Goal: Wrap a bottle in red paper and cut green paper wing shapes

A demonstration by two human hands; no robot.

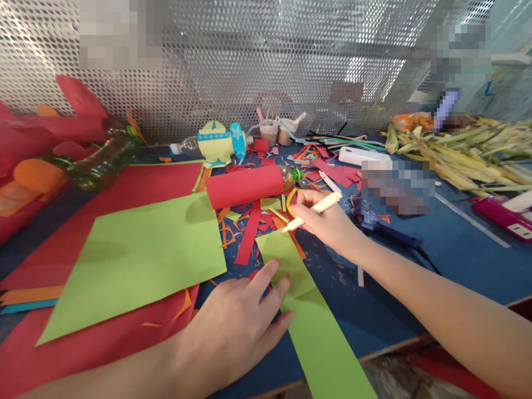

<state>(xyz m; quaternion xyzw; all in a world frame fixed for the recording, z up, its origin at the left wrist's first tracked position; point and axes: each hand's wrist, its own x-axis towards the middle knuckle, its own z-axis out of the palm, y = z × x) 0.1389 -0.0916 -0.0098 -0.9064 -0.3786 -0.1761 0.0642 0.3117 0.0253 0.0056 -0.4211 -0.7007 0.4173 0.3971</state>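
My right hand (pixel 322 219) is closed around a pale cream marker (pixel 318 208), its tip at the far end of a green paper strip (pixel 318 318). Flat on that strip rests my left hand (pixel 245 318), fingers apart and holding nothing. The strip runs toward me and hangs past the table's front edge. Beyond both hands lies a plastic bottle wrapped in red paper (pixel 245 185), on its side, with a green cap. A large green sheet (pixel 145 255) lies left of the strip on red paper (pixel 37 266). A red strip (pixel 249 235) sits between them.
Paper scraps (pixel 228 233) litter the blue table (pixel 465 260). A dark blue glue gun (pixel 382 227) lies right of my right hand. Farther back are a decorated bottle (pixel 216 144), small cups (pixel 286 132), a white case (pixel 363 157) and dried husks (pixel 461 149). A perforated metal panel (pixel 249 61) stands behind.
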